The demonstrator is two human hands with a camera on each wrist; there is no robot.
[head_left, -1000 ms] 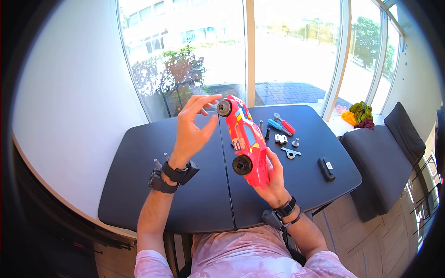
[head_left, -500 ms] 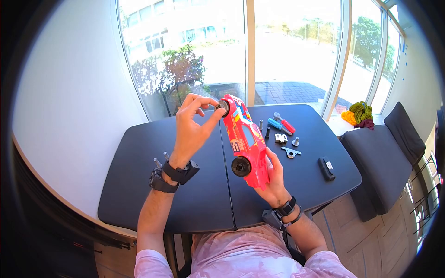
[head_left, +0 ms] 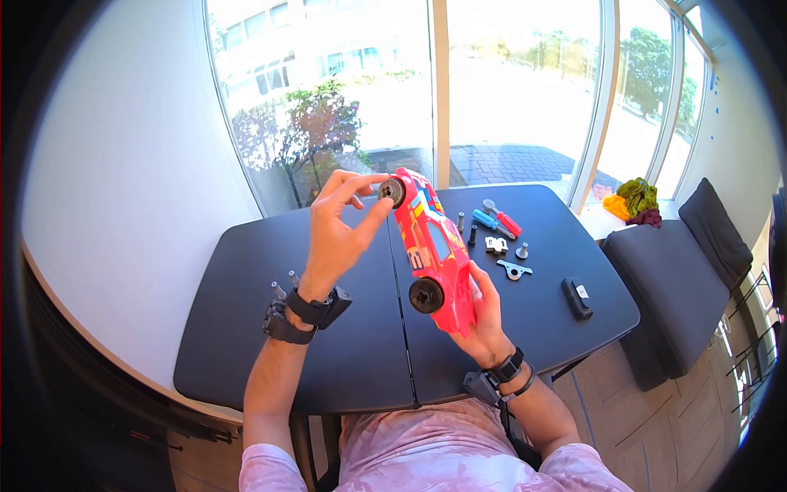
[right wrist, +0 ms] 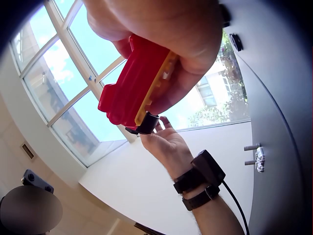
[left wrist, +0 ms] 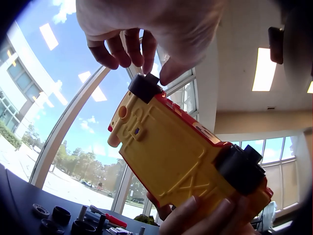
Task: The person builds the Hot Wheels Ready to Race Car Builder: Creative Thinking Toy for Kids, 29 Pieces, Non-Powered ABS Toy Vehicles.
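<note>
A red toy car (head_left: 438, 238) with colourful stickers is held above the table, two dark wheels facing left. My right hand (head_left: 485, 324) grips its lower end. My left hand (head_left: 340, 225) pinches the upper wheel (head_left: 392, 193) between thumb and index finger, other fingers bent. In the left wrist view the car's yellow underside (left wrist: 168, 147) shows, with the thumb and fingers of my left hand (left wrist: 151, 29) at the upper wheel (left wrist: 145, 87). The right wrist view shows my right hand (right wrist: 171, 24) wrapped over the red body (right wrist: 139, 78), partly hiding it.
On the dark table (head_left: 270, 353), right of the car, lie blue and red screwdrivers (head_left: 508, 225), a white part (head_left: 497, 245), a grey bracket (head_left: 515, 271) and a black case (head_left: 577, 299). Two grey bolts (head_left: 279, 290) stand at the left, beside my left wrist.
A second ago my left thumb and fingers were apart beside the upper wheel; they have moved right and closed onto it. The car has shifted slightly left, still in my right hand.
</note>
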